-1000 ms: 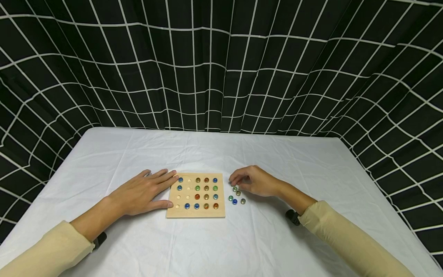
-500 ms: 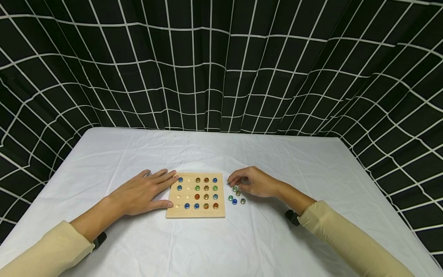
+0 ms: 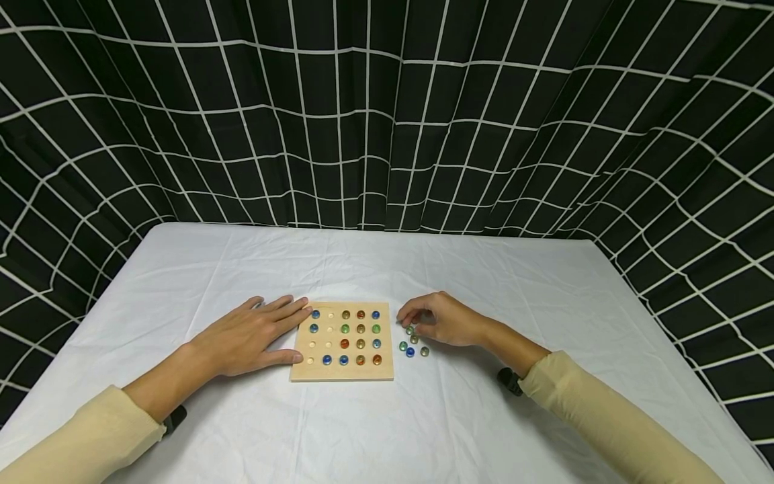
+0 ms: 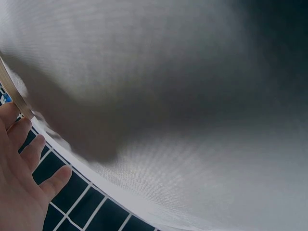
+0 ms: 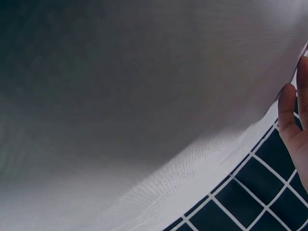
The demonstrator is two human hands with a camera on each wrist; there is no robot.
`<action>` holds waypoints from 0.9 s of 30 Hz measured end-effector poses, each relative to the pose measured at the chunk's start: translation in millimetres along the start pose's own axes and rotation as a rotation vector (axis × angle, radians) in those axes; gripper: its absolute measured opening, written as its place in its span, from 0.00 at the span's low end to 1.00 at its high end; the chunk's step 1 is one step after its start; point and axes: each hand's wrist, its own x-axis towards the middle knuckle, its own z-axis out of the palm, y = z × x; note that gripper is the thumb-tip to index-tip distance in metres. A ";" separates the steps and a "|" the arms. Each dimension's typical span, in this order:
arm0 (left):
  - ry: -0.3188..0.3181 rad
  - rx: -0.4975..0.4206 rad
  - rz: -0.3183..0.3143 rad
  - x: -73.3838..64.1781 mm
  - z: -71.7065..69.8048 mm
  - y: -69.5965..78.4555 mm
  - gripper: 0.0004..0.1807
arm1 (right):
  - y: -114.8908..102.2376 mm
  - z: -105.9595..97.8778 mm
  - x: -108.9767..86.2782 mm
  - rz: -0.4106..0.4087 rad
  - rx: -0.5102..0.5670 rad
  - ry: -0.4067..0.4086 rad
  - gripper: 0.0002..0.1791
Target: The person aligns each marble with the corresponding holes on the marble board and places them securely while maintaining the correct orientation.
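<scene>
A pale wooden board (image 3: 342, 373) with rows of round hollows lies on the table in the head view. Glass marbles sit in most hollows; several on the left side hold none. My left hand (image 3: 248, 339) lies flat, fingers spread, its fingertips and thumb resting on the board's left edge. To the board's right, my right hand (image 3: 447, 319) reaches over loose marbles with bent fingers. Its thumb and fingertips are beside a green marble (image 3: 410, 330), with an olive marble (image 3: 414, 339) just below; the fingertips are partly hidden. Neither wrist view shows the loose marbles.
Another green marble (image 3: 403, 346), a blue marble (image 3: 410, 351) and a second olive marble (image 3: 424, 351) lie close to the board's right edge. White cloth (image 3: 363, 430) covers the table. A black curtain with white grid lines (image 3: 387, 134) hangs behind it.
My right hand has shifted very slightly to the left, and the nearest green and olive marbles have moved a little left with it. My left hand and the board have stayed put.
</scene>
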 end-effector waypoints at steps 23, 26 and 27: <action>0.001 -0.005 0.004 -0.5 0.1 -0.2 0.45 | -18.2 5.0 22.2 -0.075 -0.031 0.096 0.15; -0.003 -0.002 0.002 -0.5 0.0 -0.4 0.45 | -23.3 8.2 27.3 -0.093 -0.007 0.094 0.15; -0.004 0.001 0.001 -0.5 -0.1 -0.6 0.45 | -25.1 9.3 29.0 -0.101 0.003 0.094 0.15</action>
